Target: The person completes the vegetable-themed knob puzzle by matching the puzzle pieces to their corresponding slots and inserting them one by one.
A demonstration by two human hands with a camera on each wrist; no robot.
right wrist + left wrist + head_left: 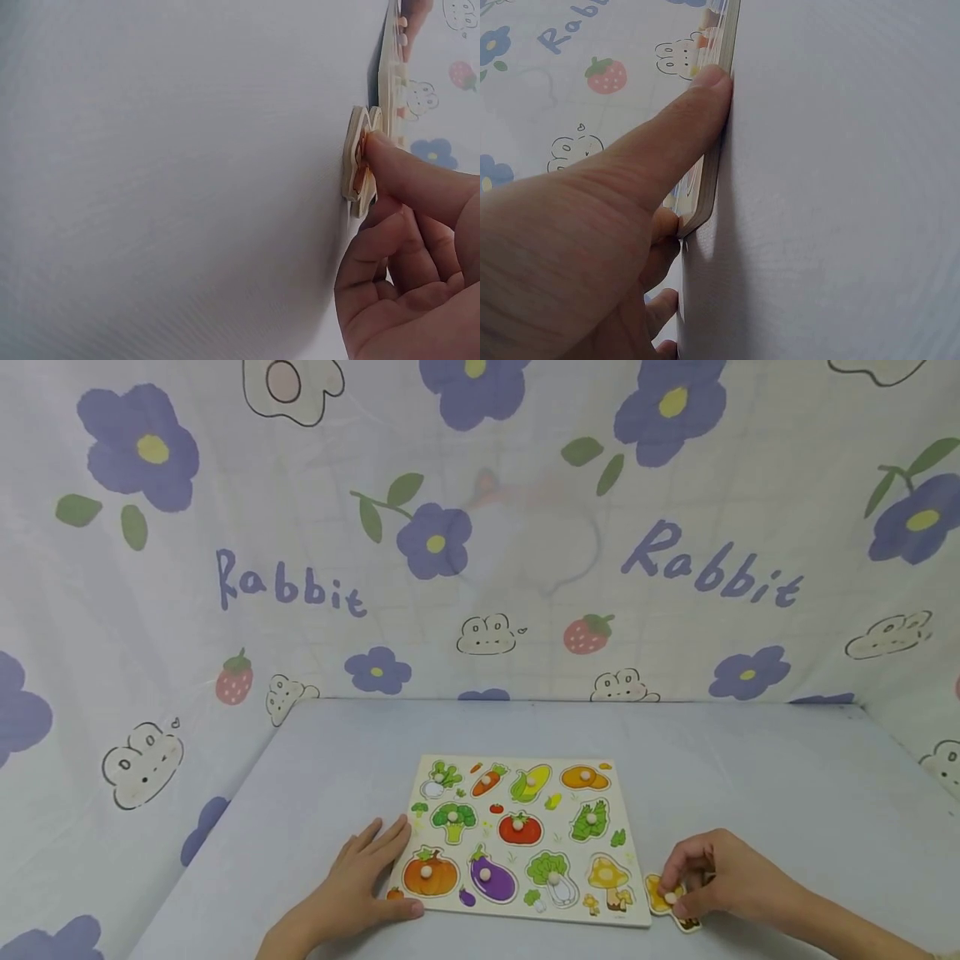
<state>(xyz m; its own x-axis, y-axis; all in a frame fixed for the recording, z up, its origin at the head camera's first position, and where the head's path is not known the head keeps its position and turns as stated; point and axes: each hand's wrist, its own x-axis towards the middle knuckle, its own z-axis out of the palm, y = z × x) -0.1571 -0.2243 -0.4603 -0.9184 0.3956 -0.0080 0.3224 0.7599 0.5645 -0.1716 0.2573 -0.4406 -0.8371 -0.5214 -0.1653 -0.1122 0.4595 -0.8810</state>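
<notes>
A wooden vegetable peg puzzle board (517,906) lies flat on the table, with knobbed pieces such as a tomato (520,829), pumpkin (431,872) and eggplant (492,880) in their places. At its lower right is the mushroom recess (609,877), printed with a mushroom picture and showing no knob. My right hand (708,877) pinches the mushroom puzzle piece (663,893) by its knob, just right of the board's corner. In the right wrist view the piece's wooden edge (351,154) shows. My left hand (352,881) rests on the board's left edge, thumb at the front corner and fingers extended along the side.
A pale table (345,735) spreads around the board. Behind it and at both sides hangs a white curtain (525,585) printed with purple flowers, strawberries, rabbits and the word Rabbit.
</notes>
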